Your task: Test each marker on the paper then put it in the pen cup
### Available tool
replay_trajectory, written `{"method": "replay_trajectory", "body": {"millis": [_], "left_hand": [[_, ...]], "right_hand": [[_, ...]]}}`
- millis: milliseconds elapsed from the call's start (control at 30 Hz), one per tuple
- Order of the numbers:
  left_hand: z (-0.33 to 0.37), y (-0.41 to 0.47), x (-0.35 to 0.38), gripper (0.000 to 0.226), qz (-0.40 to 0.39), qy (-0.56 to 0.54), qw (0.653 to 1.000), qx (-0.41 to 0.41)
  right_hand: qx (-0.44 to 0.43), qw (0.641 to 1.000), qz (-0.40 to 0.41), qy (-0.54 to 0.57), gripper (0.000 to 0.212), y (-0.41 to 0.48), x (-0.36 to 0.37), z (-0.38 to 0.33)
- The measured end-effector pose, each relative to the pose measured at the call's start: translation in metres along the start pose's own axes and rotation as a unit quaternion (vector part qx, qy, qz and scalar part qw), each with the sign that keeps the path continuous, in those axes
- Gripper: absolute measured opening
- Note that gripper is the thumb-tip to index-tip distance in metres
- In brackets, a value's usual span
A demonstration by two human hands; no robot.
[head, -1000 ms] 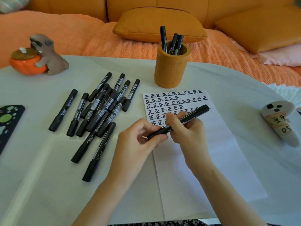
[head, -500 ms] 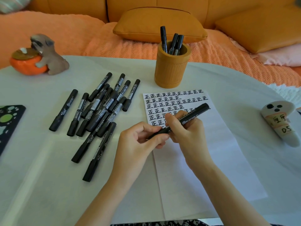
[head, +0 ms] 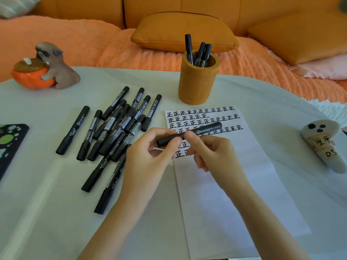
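This is a home living room. An orange sofa (head: 90, 8) fills the far side from 10 to 2 o'clock, with a mustard cushion (head: 184, 29) at 12 o'clock, a second cushion (head: 296, 34) at 2 o'clock and a knitted orange throw (head: 93, 45) over the seat. On the white table (head: 47, 212) a dog figurine (head: 58, 70) hugging a pumpkin sits at 10 o'clock, and a white ghost-shaped toy (head: 323, 145) lies at 3 o'clock.

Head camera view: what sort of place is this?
Probably a home living room: an orange sofa with cushions sits right behind the white table, which carries a dog figurine.
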State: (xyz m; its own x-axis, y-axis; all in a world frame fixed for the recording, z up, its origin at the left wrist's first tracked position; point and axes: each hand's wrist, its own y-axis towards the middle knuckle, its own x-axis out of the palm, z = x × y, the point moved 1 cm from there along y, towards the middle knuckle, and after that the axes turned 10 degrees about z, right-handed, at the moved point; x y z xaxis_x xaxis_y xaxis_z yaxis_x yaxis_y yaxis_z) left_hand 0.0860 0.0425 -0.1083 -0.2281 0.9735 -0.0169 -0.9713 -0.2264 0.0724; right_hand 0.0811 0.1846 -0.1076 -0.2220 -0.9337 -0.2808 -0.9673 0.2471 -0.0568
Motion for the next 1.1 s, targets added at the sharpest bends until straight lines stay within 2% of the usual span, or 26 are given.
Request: {"method": "replay_trajectory", "body": {"millis": [133,200,300,400,567,800,867,1000,1100], "left_hand": [[0.001,0.005,-0.001,0.007,0.015,0.003,1.0,0.003],[0.002,0.005,0.001,0.006,0.014,0.007,1.0,0.003],[0.003,0.005,0.003,0.004,0.008,0.004,1.0,0.003],[0.005,0.005,0.004,0.005,0.002,-0.003,1.0,0.004],[0.009,0.008,0.003,0.033,-0.02,-0.02,1.0,0.0],[0.0,0.019,-0.005,0.012,-0.015,0.026,0.999,0.023],[-0.001,0.021,-0.007,0.012,-0.015,0.043,0.998,0.033],[-0.005,0.026,-0.009,0.015,-0.004,0.086,0.995,0.054],[-0.008,0.029,-0.009,0.018,0.0,0.098,0.994,0.056]], "right_hand": [[-0.176,0.981,0.077,-0.009,0.013,0.002,-0.007,0.0],[-0.277,0.955,0.088,-0.067,0.017,0.004,-0.005,0.003],[-0.35,0.922,0.096,-0.131,0.022,0.008,0.002,0.009],[-0.367,0.915,0.093,-0.141,0.015,0.01,0.005,0.01],[-0.341,0.929,0.107,-0.091,0.01,0.018,0.004,0.003],[-0.291,0.931,0.213,0.055,0.015,0.074,-0.008,-0.05],[-0.309,0.917,0.24,0.08,0.022,0.095,-0.008,-0.063],[-0.371,0.883,0.277,0.076,0.051,0.131,-0.004,-0.082],[-0.391,0.877,0.277,0.046,0.062,0.151,0.001,-0.088]]}}
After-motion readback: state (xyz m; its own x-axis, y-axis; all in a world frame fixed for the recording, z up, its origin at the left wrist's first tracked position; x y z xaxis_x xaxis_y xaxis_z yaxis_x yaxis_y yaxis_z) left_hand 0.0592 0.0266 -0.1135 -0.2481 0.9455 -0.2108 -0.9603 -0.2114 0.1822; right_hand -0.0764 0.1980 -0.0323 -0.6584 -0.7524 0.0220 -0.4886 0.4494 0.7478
